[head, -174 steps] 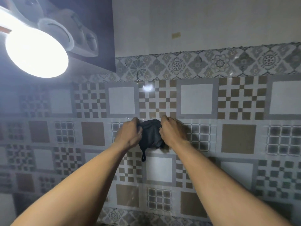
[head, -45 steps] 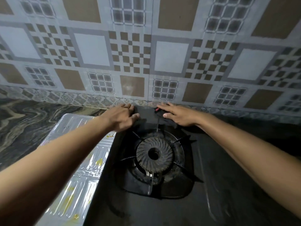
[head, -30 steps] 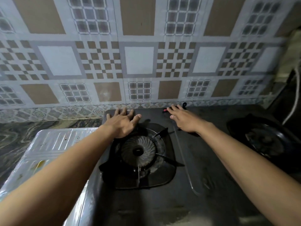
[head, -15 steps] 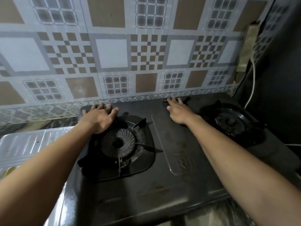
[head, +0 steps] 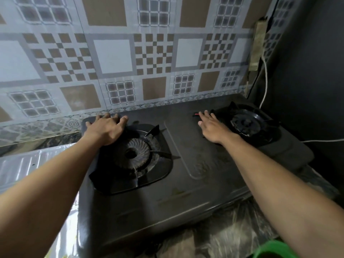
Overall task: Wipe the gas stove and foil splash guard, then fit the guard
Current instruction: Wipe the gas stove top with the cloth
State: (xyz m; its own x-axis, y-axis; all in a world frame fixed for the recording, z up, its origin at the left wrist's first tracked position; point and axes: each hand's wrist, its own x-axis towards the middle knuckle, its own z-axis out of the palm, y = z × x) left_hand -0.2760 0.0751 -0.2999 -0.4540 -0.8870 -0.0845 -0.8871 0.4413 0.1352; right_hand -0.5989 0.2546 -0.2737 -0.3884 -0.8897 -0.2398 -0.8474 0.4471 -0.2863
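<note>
Biggest thing in front of you is the patterned tile backsplash, and right below it the two-burner gas stove sits with its back edge almost against the wall. Just left of the stove, the foil splash guard is lying flat on the counter, so it's not fitted yet.

On the stove, the left burner sits under its pan support, and the right burner is near the stove's back right corner.

Your left hand is spread open, palm down at the stove's back left corner, gripping nothing. Your right hand is flat on the stove top too, fingers extended toward a dark cloth with a red tag at the stove's rear edge. Can't tell if you're pressing on it.

Heads up: the white cord hangs right behind the stove's right side, so if you shove the stove you could snag it. Leaning on the pan support could knock it loose, too.
</note>
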